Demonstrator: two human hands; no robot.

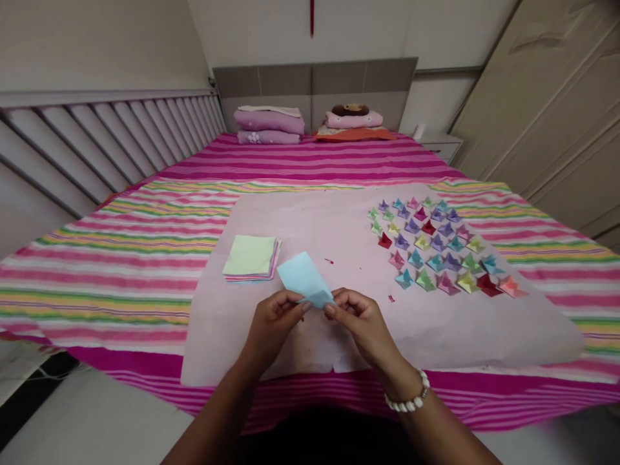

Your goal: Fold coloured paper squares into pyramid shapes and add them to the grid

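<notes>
The blue paper (304,278) was pinched by the left hand (272,321) and right hand (362,321), bottom middle. A fold was being made; matched edges were needed.

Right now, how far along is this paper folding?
Done: rows of folded pieces lie on the right of the pink sheet. In hand: the left hand and right hand pinch a light blue paper, partly folded. Still to do: the stack of flat squares beside it.
</notes>
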